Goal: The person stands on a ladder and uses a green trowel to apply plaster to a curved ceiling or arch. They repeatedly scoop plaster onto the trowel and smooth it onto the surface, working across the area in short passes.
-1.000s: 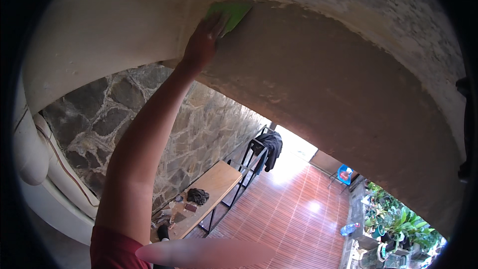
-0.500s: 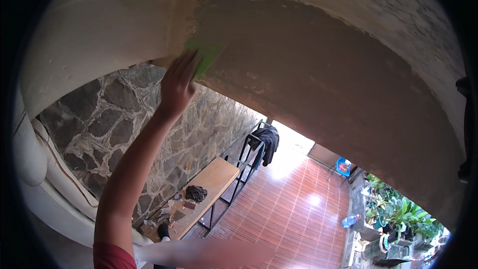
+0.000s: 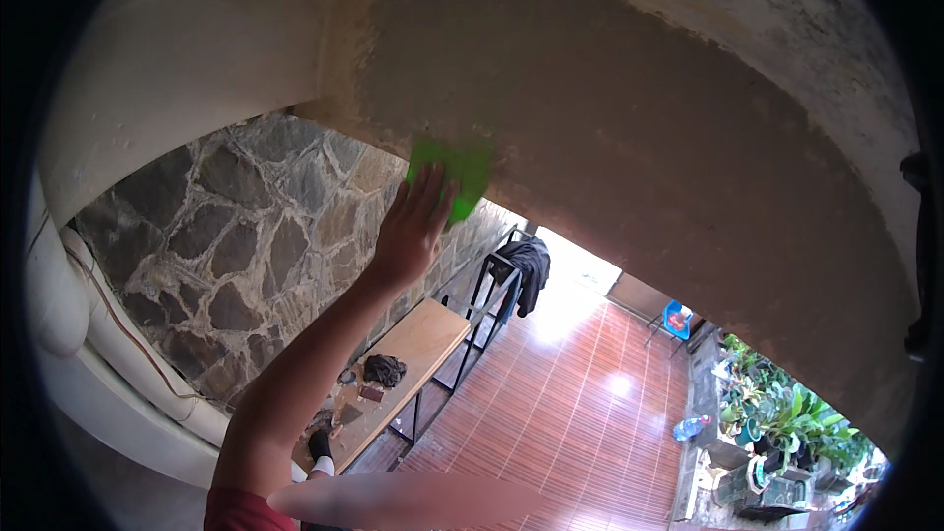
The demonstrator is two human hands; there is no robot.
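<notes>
My left hand (image 3: 413, 236) reaches up from the lower left, its bare forearm coming out of a red sleeve. It is closed on a flat green putty spreader (image 3: 462, 172), with the fingers lying along its face. The spreader is at the lower edge of a brown, freshly coated band of plaster (image 3: 639, 138) on the overhead arch. To its left the plaster surface (image 3: 197, 69) is paler. My right hand is out of view.
Below stands a wooden plank bench (image 3: 418, 339) holding a crumpled dark bag (image 3: 384, 370) and scraps. A dark cloth (image 3: 529, 270) hangs on a black metal frame. A stone wall (image 3: 236, 236), red tiled floor (image 3: 560, 393), blue chair (image 3: 677, 319) and plants (image 3: 796, 418) surround it.
My left hand has moved right and downward with the green putty spreader, from the band's left end to farther along its lower edge. The view has shifted slightly.
</notes>
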